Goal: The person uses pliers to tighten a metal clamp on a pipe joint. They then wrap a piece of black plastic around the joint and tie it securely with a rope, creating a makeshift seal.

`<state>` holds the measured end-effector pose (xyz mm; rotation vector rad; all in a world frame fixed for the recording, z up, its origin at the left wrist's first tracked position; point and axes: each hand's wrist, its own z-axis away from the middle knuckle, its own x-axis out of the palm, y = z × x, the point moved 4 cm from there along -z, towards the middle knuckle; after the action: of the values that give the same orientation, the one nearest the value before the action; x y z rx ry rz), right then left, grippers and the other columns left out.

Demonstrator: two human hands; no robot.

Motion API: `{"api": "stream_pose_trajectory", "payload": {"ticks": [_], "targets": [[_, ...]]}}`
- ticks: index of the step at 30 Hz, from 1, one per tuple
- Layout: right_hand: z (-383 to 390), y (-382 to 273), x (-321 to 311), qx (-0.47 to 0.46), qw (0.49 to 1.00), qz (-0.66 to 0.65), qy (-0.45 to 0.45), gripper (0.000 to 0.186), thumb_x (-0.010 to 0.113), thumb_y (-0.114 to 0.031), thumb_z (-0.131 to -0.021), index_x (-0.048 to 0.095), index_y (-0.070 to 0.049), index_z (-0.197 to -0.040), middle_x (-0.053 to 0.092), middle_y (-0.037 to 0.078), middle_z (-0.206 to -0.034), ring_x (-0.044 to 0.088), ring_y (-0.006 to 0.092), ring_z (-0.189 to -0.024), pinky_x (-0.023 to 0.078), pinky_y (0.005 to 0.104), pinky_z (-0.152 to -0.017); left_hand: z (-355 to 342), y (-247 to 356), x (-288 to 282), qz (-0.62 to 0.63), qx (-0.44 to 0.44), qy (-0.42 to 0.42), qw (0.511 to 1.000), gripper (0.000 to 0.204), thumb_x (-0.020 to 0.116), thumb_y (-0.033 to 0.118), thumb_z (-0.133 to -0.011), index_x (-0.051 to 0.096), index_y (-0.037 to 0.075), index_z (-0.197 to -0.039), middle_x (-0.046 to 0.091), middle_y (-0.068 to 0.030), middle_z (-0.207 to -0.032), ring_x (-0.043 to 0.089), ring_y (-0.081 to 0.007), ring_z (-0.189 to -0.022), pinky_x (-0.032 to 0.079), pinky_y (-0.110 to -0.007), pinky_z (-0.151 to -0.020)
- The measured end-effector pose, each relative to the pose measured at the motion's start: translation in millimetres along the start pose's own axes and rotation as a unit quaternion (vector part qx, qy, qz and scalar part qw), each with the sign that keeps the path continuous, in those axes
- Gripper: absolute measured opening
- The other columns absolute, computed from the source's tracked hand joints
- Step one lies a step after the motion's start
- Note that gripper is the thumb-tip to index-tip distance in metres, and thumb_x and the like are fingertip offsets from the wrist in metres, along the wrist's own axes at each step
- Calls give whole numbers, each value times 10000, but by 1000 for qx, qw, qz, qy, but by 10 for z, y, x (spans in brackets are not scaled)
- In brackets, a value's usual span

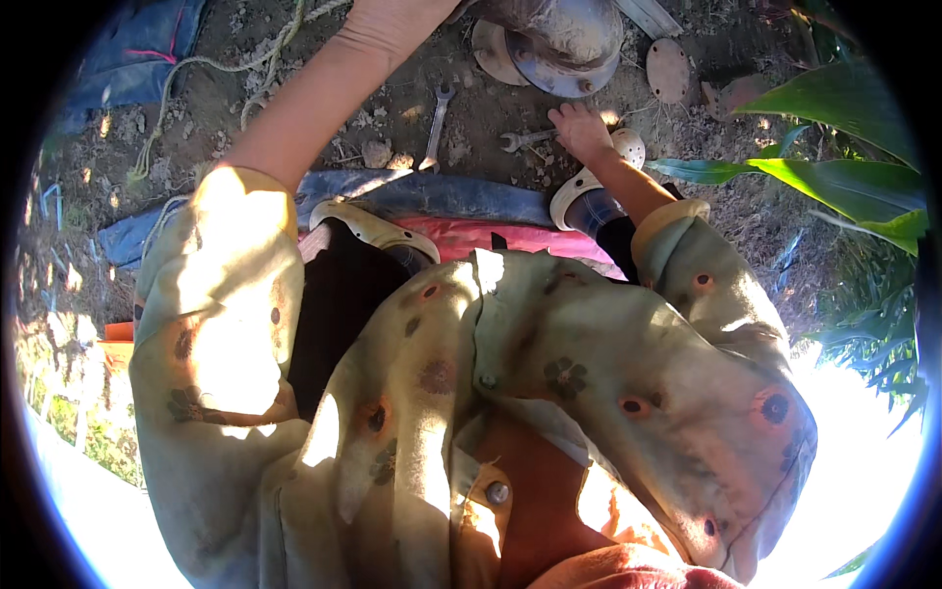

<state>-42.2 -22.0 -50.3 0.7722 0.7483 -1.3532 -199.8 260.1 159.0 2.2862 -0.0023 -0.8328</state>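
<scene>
Near the flange, a wrench is being partly covered by the right hand's bent fingers; whether it is being gripped cannot be told. The left hand's fingers, being cut off, cannot be judged.

Harsh sun bleaches patches of the jacket, and glare whitens the near corners of the ground; its far edge sits in dim, dappled shade, and fisheye distortion bends shapes toward a black, blue-fringed rim
</scene>
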Motion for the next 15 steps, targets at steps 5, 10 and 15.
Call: {"api": "stream_pose_trajectory", "payload": {"ticks": [5, 10, 15], "targets": [[168, 46, -50, -93, 986, -128, -59, 172, 485, -251, -902, 493, -113, -1005, 582, 101, -932, 623, 309, -828, 485, 452, -670, -54, 37, 31, -15, -8, -30, 999, 372, 613, 187, -829, 529, 22, -1151, 598, -164, -1002, 550, -334, -923, 380, -421, -852], [627, 24, -1713, -221, 935, -254, 112, 213, 631, -196, -847, 510, -85, -982, 586, 130, -747, 612, 325, -670, 485, 407, -577, -27, -10, -66, -17, -33, -9, 999, 383, 655, 280, -810, 581, 95, -1136, 625, -114, -975, 564, -291, -936, 358, -385, -864], [432, 414, -2686, 12, 900, -300, 317, 205, 596, -164, -881, 515, -43, -1025, 584, 167, -660, 597, 372, -622, 449, 438, -533, -67, -3, -43, 28, -42, 5, 999, 382, 643, 304, -818, 571, 95, -1129, 635, -125, -889, 566, -302, -884, 338, -391, -885]]}}
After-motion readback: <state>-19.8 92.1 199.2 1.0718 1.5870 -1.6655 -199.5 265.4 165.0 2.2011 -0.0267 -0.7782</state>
